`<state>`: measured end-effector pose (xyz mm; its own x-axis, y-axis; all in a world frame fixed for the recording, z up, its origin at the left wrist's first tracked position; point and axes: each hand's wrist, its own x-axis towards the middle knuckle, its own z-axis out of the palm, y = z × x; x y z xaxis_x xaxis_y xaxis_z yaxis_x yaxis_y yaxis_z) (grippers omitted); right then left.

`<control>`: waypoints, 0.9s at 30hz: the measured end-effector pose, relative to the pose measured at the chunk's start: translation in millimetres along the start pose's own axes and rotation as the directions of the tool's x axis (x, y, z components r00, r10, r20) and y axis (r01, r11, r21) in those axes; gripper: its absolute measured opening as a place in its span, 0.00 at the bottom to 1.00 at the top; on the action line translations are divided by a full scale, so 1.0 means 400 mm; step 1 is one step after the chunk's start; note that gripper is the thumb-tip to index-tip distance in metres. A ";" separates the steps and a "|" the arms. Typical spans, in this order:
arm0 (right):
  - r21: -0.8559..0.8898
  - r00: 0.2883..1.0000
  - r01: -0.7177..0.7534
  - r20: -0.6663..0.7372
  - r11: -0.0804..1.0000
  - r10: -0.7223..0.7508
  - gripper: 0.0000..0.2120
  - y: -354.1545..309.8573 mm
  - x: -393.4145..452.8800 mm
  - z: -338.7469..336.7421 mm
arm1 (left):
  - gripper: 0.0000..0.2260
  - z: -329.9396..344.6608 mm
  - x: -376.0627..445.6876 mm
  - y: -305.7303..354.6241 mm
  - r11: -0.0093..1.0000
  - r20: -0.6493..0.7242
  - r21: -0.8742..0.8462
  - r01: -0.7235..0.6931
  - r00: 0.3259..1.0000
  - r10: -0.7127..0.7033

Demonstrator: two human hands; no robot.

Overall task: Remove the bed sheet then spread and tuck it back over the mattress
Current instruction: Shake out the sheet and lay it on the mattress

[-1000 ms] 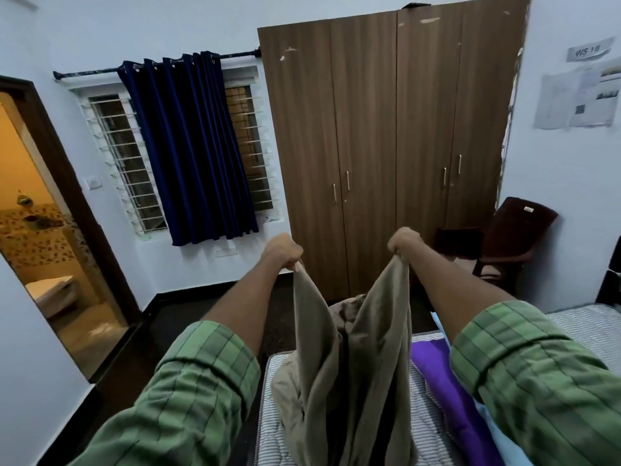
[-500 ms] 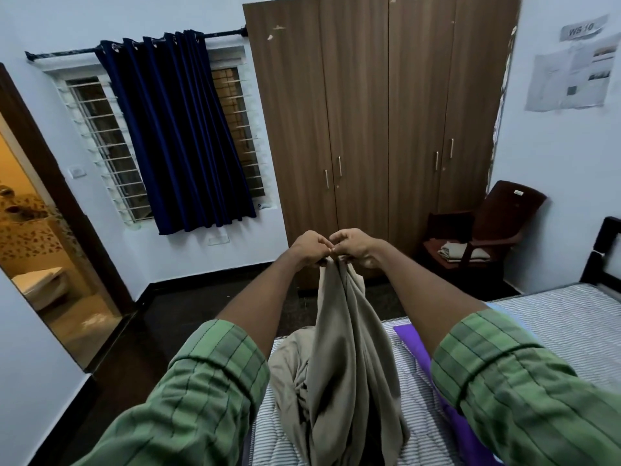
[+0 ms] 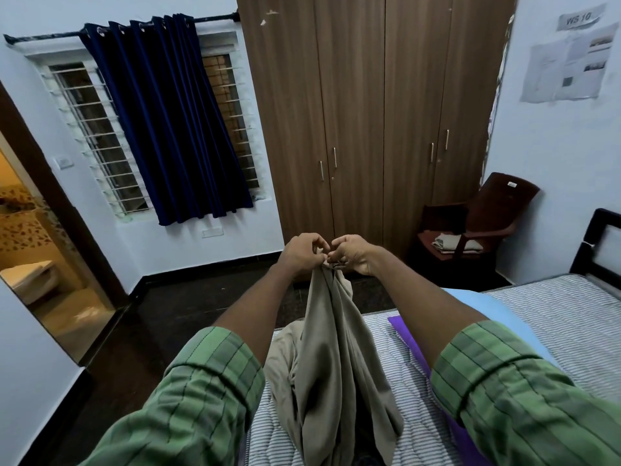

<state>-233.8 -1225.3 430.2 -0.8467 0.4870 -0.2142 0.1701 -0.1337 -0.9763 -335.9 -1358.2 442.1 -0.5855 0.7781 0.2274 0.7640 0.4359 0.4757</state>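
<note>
A beige bed sheet (image 3: 331,358) hangs bunched from both my hands and trails onto the striped mattress (image 3: 568,317) below. My left hand (image 3: 304,252) and my right hand (image 3: 353,253) are held out in front of me, touching each other. Both pinch the sheet's top edge at the same spot. The sheet's lower part lies crumpled on the mattress between my green-sleeved arms.
A purple cloth (image 3: 413,344) and a light blue cloth (image 3: 487,307) lie on the mattress under my right arm. A wooden wardrobe (image 3: 369,112) stands ahead, a brown chair (image 3: 477,216) with folded cloth to its right. A doorway (image 3: 40,250) opens at left. A black bed frame (image 3: 601,243) is at right.
My hands were apart, each holding a part of the sheet's edge. They have come together and now pinch the sheet at one spot. The view has tilted down slightly.
</note>
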 end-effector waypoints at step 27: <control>-0.174 0.970 0.058 -0.222 0.983 -0.096 0.11 0.069 -0.027 0.060 | 0.08 0.143 -0.069 -0.118 0.721 -0.208 -0.663 0.201 0.876 -0.436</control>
<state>-232.0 -1255.0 406.2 -0.7258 0.6773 -0.1206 0.2062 0.0469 -0.9774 -340.3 -1374.2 364.6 -0.9021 0.3973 0.1687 0.2536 0.1715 0.9520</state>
